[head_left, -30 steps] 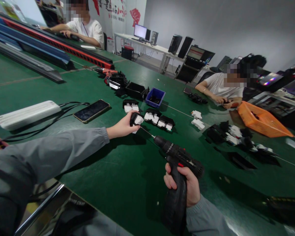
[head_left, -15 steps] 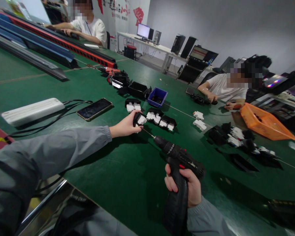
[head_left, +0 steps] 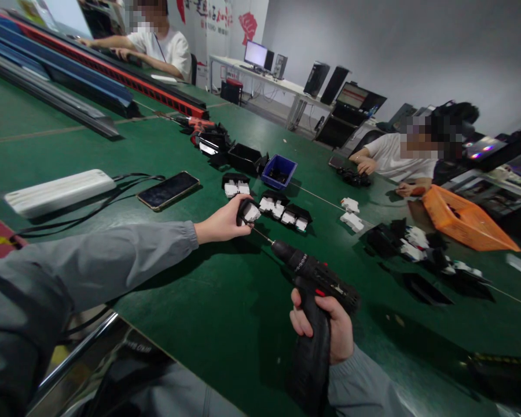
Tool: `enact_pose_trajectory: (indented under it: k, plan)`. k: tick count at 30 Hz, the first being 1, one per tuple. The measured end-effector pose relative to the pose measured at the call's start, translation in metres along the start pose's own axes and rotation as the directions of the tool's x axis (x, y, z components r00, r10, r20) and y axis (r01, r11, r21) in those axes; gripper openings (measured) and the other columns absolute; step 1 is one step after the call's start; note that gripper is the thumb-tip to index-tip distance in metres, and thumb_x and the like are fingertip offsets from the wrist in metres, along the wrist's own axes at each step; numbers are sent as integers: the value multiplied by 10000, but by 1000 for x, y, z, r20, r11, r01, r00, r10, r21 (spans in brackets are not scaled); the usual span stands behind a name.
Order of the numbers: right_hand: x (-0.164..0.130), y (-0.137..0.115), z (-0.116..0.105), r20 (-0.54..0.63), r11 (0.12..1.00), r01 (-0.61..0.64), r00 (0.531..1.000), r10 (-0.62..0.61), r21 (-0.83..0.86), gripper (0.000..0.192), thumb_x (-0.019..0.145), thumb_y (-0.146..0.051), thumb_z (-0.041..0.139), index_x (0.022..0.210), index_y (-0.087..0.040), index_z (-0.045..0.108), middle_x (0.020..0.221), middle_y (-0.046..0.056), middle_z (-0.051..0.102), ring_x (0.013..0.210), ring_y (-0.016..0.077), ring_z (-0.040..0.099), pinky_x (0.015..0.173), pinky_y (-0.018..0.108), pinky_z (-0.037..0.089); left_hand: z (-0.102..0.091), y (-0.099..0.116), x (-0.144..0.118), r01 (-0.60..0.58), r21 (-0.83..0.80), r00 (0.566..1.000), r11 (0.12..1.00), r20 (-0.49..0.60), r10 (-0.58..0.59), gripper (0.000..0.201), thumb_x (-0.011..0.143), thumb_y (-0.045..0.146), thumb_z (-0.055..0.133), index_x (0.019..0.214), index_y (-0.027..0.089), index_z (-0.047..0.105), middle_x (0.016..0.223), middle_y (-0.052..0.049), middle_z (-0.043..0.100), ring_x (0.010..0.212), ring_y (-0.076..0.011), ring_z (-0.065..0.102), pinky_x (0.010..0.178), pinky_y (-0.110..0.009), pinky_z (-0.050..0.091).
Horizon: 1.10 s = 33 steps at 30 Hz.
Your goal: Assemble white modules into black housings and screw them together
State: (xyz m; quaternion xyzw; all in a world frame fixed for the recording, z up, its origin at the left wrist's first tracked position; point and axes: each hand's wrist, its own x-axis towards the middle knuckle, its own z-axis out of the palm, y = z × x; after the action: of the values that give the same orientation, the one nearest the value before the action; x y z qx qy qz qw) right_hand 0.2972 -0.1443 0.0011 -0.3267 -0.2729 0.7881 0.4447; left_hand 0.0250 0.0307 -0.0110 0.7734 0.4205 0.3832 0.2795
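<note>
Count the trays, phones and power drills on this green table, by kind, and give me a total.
Trays: 2, a blue bin and an orange tray.
Phones: 1, the dark phone.
Power drills: 2, the black drill in the right hand, its bit at the part held by the left hand, and a red drill far off.
Total: 5.

Black drill upright, bit seemingly touching black-and-white part.

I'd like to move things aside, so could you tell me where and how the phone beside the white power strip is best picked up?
Pinch the phone across its long edges from above: it lies flat, screen up, apart from the cable nearby.
</note>
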Motion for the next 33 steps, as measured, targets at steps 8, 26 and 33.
enact_pose_trajectory:
  k: [8, 26, 33]
  plan:
    - [4, -2, -3, -30, 997, -77, 997, 77, 5, 415, 802, -429, 488, 894, -86, 703, 491, 22, 525, 496, 154, 482, 555, 284, 350, -29, -1, 0, -108, 501, 994, 859, 58, 91, 697, 768, 425, 657, 1383, 247, 380, 1356, -103, 503, 1104, -292, 626, 873, -373, 521]
    - [10, -15, 0, -116, 915, -77, 984, 133, 396, 251, 846, -275, 452, 954, -92, 585, 731, 91, 673, 502, 135, 570, 519, 261, 515, 100, 157, 94, -607, 546, 779, 577, 552, 297, 694, 796, 403, 614, 1424, 264, 356, 1384, -117, 480, 1011, -286, 651, 714, -344, 520]
    - [17, -8, -8, -113, 932, -58, 988, 105, 359, 201, 811, -262, 455, 880, -119, 579, 760, 102, 690, 511, 152, 605, 524, 287, 539, 170, 145, 133, -677, 511, 678, 529, 713, 179, 765, 739, 359, 668, 1442, 237, 391, 1270, -139, 571, 1074, -323, 617, 871, -403, 490]
